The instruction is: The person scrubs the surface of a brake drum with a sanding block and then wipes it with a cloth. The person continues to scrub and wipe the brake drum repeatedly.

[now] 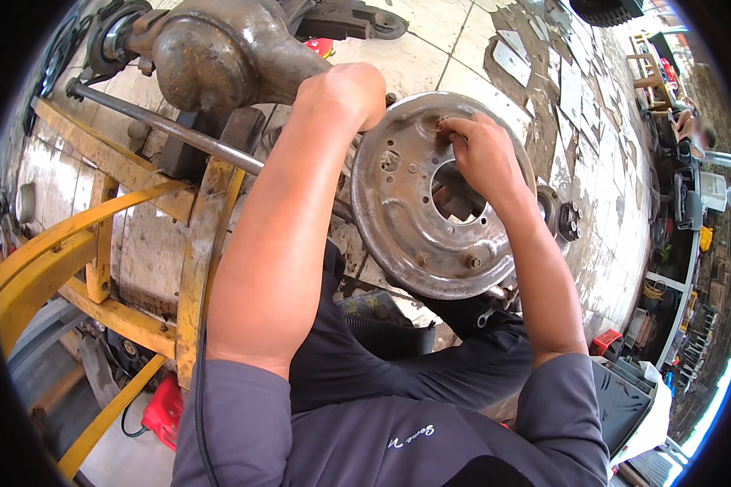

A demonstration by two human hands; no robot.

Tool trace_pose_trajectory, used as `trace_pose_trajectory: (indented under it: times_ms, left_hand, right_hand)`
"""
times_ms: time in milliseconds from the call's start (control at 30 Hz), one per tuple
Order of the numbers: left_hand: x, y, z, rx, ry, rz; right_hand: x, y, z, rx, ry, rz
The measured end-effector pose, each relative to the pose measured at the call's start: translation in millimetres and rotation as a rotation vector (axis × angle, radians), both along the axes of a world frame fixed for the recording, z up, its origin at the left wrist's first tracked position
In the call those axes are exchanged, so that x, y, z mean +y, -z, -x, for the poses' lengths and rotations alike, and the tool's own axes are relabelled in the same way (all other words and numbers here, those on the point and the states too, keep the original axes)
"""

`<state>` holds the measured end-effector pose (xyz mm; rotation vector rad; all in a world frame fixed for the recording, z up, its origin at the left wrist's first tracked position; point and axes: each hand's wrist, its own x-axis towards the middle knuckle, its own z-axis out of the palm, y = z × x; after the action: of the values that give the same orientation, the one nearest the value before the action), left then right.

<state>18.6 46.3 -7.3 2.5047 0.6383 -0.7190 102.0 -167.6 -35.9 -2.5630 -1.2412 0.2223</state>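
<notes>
In front of me stands a round, rusty brake backing plate with a large centre hole and several smaller holes. My right hand lies over its upper right part. Thumb and index finger are pinched together at a small brown fitting on the plate; what lies between the fingertips is too small to make out. My left hand is at the plate's upper left edge, beside the axle housing. Its fingers are turned away behind the wrist and plate edge, so their grip is hidden.
A yellow steel stand fills the left side, with a long metal rod crossing above it. A hub with studs lies right of the plate. Beyond are broken floor tiles and a tool-laden bench. A red container sits lower left.
</notes>
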Motion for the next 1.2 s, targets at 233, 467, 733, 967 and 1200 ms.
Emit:
trace_pose_trajectory:
  times_ms: [233,467,733,967,1200]
  left_hand:
    - [-5,5,-6,-0.008,0.019,0.016]
    - [-1,1,-1,-0.023,-0.029,0.025]
    - [-2,3,-3,-0.046,-0.026,0.022]
    - [3,4,4,-0.058,-0.04,0.006]
    - [-8,-2,-4,-0.005,-0.055,0.036]
  right_hand:
    - [3,3,-14,0.003,-0.113,-0.029]
    - [-23,-21,-19,-0.251,-0.209,-0.027]
    - [-12,21,-15,-0.295,-0.29,-0.248]
    - [-31,11,-23,-0.31,-0.255,-0.146]
    - [-30,16,-17,-0.275,-0.239,-0.212]
